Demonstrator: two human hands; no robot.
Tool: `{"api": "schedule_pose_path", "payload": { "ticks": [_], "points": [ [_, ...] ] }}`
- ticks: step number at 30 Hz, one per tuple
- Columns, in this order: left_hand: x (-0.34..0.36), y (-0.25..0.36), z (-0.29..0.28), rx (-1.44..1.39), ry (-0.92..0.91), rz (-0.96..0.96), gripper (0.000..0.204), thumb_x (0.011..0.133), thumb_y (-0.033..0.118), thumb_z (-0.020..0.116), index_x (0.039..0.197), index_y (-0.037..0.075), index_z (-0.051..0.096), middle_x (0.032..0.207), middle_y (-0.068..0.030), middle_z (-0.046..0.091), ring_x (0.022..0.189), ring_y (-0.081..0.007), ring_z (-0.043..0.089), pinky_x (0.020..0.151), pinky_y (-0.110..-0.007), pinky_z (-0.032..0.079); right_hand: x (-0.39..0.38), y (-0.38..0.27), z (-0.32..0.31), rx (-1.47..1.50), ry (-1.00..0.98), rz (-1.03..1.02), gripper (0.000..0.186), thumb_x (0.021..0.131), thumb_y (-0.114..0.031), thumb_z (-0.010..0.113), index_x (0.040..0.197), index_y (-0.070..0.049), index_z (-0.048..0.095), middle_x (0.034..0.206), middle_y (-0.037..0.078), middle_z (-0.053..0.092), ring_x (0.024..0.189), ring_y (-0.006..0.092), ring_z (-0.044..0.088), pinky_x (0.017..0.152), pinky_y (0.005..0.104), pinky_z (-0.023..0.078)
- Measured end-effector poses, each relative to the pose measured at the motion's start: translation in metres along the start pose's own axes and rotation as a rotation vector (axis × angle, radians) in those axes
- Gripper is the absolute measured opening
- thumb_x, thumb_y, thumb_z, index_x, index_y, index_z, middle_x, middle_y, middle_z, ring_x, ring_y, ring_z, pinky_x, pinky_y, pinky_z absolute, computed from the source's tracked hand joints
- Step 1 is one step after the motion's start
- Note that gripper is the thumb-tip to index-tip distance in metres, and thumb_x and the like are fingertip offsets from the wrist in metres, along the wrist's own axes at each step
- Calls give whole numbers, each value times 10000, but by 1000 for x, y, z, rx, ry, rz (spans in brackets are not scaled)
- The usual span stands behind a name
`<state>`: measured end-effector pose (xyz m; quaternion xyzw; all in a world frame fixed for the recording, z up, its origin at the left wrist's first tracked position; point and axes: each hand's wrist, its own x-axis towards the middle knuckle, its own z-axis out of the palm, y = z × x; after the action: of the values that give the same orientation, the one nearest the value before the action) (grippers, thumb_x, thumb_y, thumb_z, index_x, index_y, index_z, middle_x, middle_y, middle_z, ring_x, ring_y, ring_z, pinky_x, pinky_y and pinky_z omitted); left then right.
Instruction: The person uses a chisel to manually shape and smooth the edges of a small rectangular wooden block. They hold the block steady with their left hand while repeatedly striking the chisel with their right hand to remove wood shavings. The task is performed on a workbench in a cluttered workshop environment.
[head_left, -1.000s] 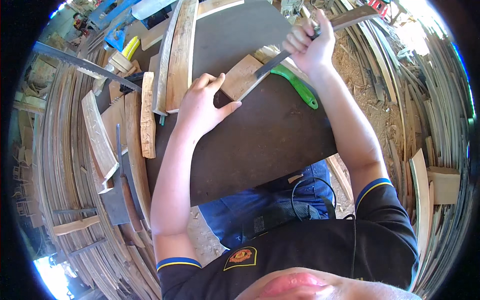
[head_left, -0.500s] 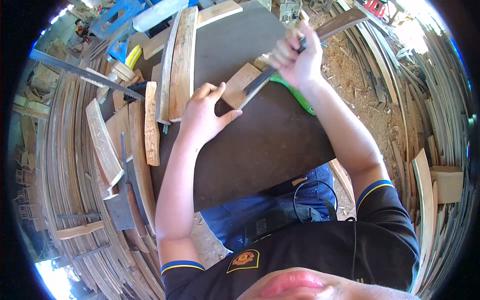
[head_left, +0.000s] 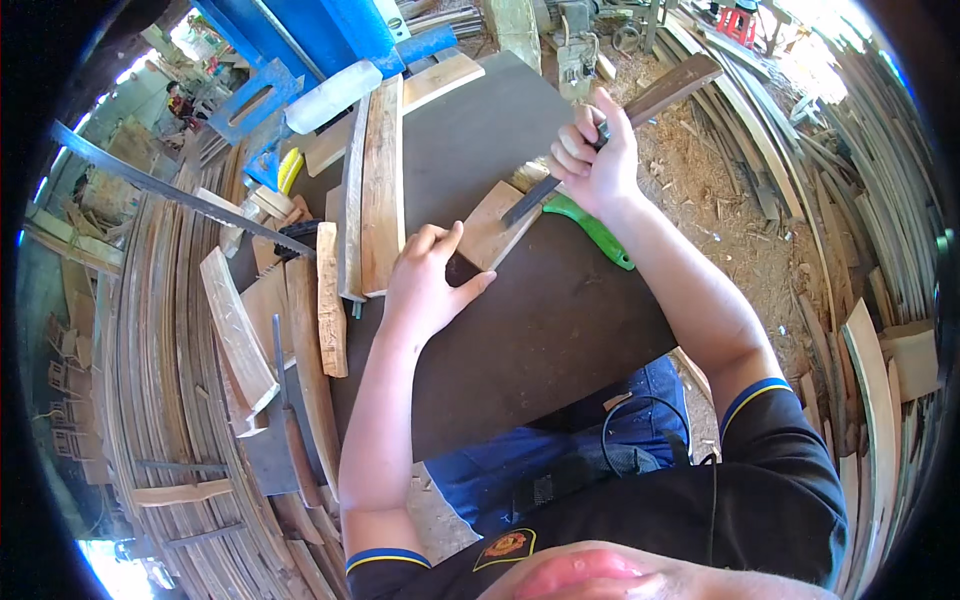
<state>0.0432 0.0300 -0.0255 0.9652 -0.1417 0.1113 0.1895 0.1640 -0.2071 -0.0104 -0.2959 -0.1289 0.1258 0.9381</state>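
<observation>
A small wooden block (head_left: 488, 228) lies on the dark tabletop (head_left: 530, 340). My left hand (head_left: 425, 285) grips its near end, with the thumb at the near corner and the fingers along the left edge. My right hand (head_left: 597, 160) is closed around the dark blade of a chisel (head_left: 660, 98). The chisel is tilted, its brown wooden handle pointing up to the far right and its tip touching the block's upper face near the right edge. Just right of the block lies a curved green handle (head_left: 597, 235), with pale bristles (head_left: 530, 175) beyond the block.
Long wooden boards (head_left: 383, 190) lie left of the block. A saw blade (head_left: 180, 192) juts out past the table's left side. Nearby are a rough wood piece (head_left: 331, 300), a yellow object (head_left: 290, 170) and a blue machine (head_left: 320, 40). Stacked wood strips line both sides.
The view has shifted, so the table and block appear lower and further right. My right hand still grips the chisel, its tip still on the block; my left hand keeps its hold.
</observation>
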Motion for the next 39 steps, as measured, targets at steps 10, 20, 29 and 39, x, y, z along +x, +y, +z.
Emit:
{"api": "schedule_pose_path", "payload": {
  "ticks": [10, 20, 29, 39],
  "points": [
    [-2, -6, 4, 27, 17, 36, 713, 765, 389, 805, 1309, -16, 583, 1084, -117, 601, 1031, -272, 634, 909, -365, 517, -10, 10, 16, 7, 0, 73, 471, 976, -446, 485, 642, -153, 330, 513, -19, 215, 462, 131, 182, 486, 312, 216],
    [-3, -3, 3, -63, -6, -10, 681, 759, 353, 796, 1283, -29, 590, 1101, -123, 594, 1085, -291, 596, 949, -390, 496, -9, 10, 11, -4, -34, 12, 442, 974, -416, 478, 661, -145, 321, 520, -28, 233, 468, 121, 198, 490, 309, 213],
    [-1, -4, 3, 15, 1, 3, 714, 768, 378, 803, 1315, -20, 574, 1086, -116, 602, 1018, -274, 634, 886, -370, 515, -13, 26, 16, -9, -92, 107, 431, 960, -398, 505, 658, -145, 329, 543, -13, 247, 493, 132, 228, 535, 321, 265],
    [-4, -1, 3, 19, 11, 10, 730, 780, 430, 795, 1301, -33, 578, 1081, -127, 600, 1010, -282, 630, 874, -381, 510, -18, 23, 22, 1, -52, 141, 399, 966, -346, 483, 656, -140, 340, 523, -29, 241, 474, 120, 222, 529, 305, 267]
  ]
}}
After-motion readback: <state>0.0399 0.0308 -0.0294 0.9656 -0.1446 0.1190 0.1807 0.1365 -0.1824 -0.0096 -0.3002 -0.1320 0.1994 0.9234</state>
